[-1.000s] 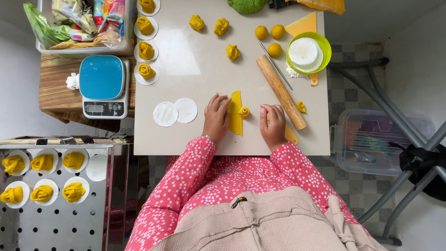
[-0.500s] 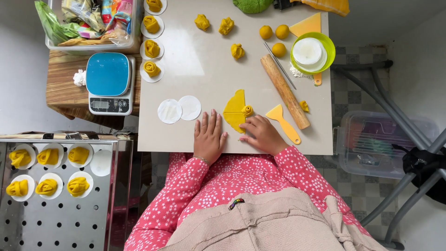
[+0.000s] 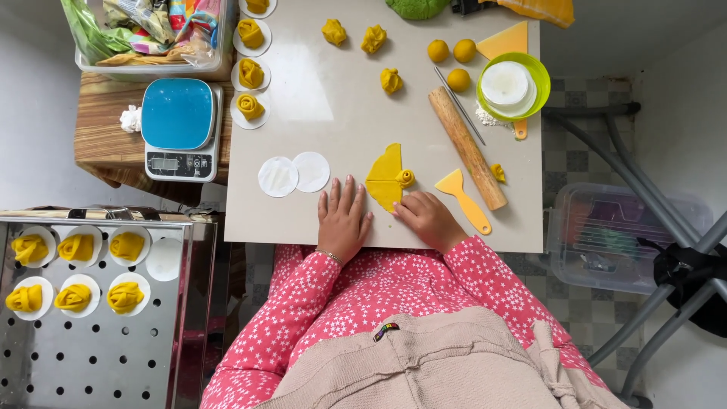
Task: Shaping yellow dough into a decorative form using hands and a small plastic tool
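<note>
On the pale bench (image 3: pixel 303 91), 2 white paper discs (image 3: pixel 294 174) lie just left of the left hand (image 3: pixel 343 220), which rests flat with fingers spread and grips nothing. Beside it lies the yellow dough sheet (image 3: pixel 385 179), folded into a fan, with a small rolled knot at its right edge. The right hand (image 3: pixel 425 217) touches the sheet's lower edge, fingers curled loosely, not clamped. The thin sheet could tear or stick if pulled hard. The yellow scraper (image 3: pixel 463 197) and wooden rolling pin (image 3: pixel 466 148) lie near; a stray elbow might knock them.
</note>
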